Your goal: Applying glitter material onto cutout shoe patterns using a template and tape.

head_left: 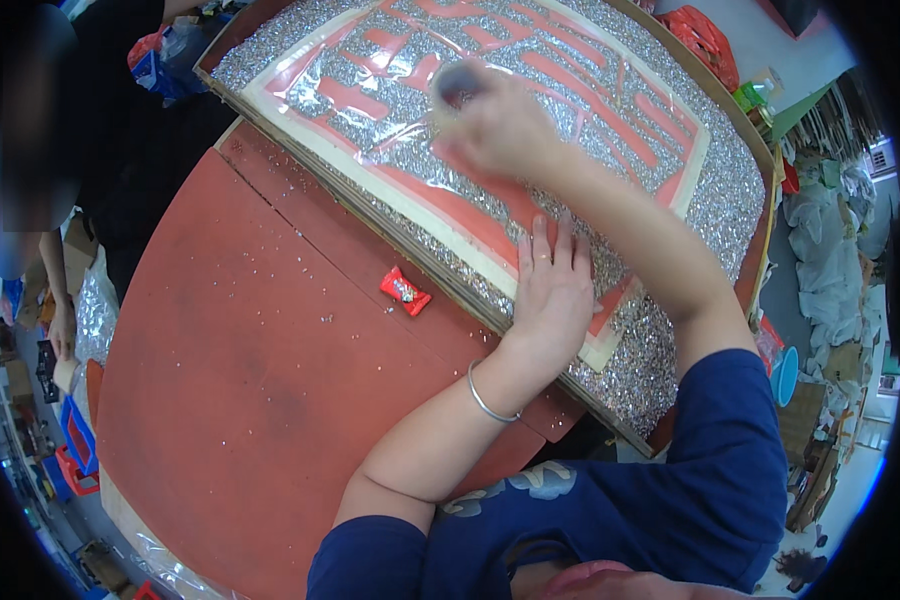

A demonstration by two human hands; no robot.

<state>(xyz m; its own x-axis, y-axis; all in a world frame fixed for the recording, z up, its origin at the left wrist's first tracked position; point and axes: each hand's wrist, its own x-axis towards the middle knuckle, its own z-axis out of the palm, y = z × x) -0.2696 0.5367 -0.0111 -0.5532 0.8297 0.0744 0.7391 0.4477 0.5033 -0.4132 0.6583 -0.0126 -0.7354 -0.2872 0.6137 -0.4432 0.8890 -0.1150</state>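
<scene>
A shallow wooden tray holds a spread of small silvery stones. Over them lies a glossy stencil sheet with red shapes and a cream border. My left hand rests flat on the sheet's near edge, fingers stretched out, a bangle on its wrist. Farther in, above the middle of the sheet, my right hand is curled around a dark, rounded object. Motion smears that object, so its kind does not show.
A red-brown table lies left of the tray, with a red-wrapped candy and scattered stones on it. Another person in black stands at the far left. Clear plastic bags and a blue bowl are on the right.
</scene>
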